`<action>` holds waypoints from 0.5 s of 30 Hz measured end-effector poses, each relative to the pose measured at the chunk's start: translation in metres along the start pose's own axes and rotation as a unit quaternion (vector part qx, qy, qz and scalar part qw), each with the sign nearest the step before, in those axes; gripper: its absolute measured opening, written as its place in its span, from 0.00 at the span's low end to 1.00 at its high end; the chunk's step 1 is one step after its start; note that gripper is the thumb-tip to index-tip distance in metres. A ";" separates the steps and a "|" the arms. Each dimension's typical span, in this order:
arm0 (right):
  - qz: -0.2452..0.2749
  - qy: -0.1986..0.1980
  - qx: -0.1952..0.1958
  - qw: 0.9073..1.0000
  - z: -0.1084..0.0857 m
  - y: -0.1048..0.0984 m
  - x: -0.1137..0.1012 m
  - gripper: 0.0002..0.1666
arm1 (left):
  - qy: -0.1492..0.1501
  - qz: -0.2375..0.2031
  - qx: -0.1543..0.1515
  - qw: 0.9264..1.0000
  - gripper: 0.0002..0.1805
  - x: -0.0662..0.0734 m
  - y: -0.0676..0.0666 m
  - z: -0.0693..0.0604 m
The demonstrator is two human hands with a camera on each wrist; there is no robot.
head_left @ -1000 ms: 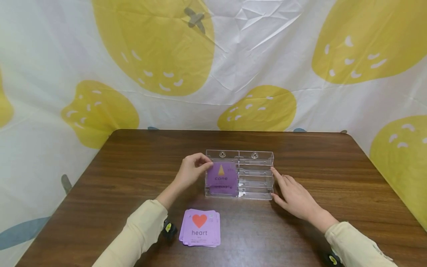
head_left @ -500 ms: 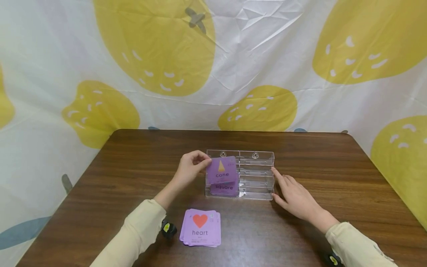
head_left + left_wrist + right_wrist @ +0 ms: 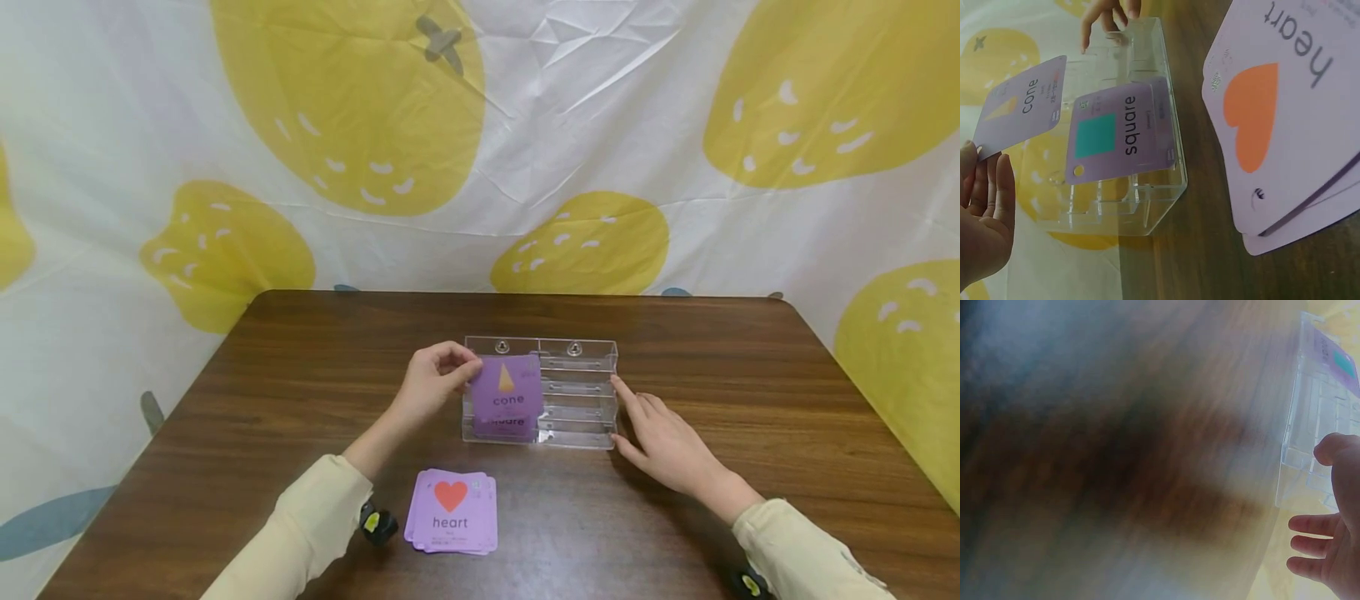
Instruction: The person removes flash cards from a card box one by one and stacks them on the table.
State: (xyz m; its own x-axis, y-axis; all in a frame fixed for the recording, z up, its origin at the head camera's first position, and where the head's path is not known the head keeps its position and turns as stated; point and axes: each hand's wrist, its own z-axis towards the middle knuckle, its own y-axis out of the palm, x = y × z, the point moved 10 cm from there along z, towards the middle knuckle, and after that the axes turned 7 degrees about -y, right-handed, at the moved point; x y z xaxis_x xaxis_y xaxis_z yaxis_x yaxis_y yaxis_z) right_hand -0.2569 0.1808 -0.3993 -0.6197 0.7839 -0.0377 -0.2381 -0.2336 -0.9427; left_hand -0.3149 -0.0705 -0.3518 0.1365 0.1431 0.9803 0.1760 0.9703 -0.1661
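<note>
My left hand (image 3: 435, 379) pinches the purple cone card (image 3: 508, 385) by its left edge. The left wrist view shows that card held apart from the clear plastic card rack (image 3: 1154, 212). A purple square card (image 3: 1100, 137) stands in the front pocket of the rack's left column; in the head view the cone card covers most of it. My right hand (image 3: 663, 442) touches the rack's right side with its fingertips, fingers extended. In the right wrist view, the thumb of that hand lies against the rack (image 3: 1300, 437).
A loose stack of purple cards (image 3: 452, 512), a heart card on top, lies on the brown wooden table (image 3: 600, 533) in front of the rack, right of the left forearm. Behind the table hangs a white cloth with yellow fruit prints (image 3: 360, 108).
The cone card first rose and tilted off the square card, showing the word on it, then came level and slightly right, covering part of that word again. My right hand stayed at the rack.
</note>
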 end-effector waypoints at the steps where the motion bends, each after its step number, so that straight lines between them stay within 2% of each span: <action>1: 0.000 0.000 0.001 1.000 0.000 0.000 0.000 0.47 | -0.003 -0.005 -0.001 1.000 0.06 -0.001 0.000 -0.001; 15: -0.002 -0.004 0.006 1.000 0.000 0.000 0.000 0.47 | -0.046 -0.047 -0.005 0.998 0.08 -0.019 -0.011 -0.014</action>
State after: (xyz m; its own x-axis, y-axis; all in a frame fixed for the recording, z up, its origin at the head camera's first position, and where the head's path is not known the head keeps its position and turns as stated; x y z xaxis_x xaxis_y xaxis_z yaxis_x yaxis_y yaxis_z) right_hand -0.2569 0.1805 -0.3995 -0.6248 0.7802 -0.0310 -0.2493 -0.2369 -0.9390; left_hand -0.3055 -0.0868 -0.3706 0.0289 0.0684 0.9972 0.1929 0.9785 -0.0727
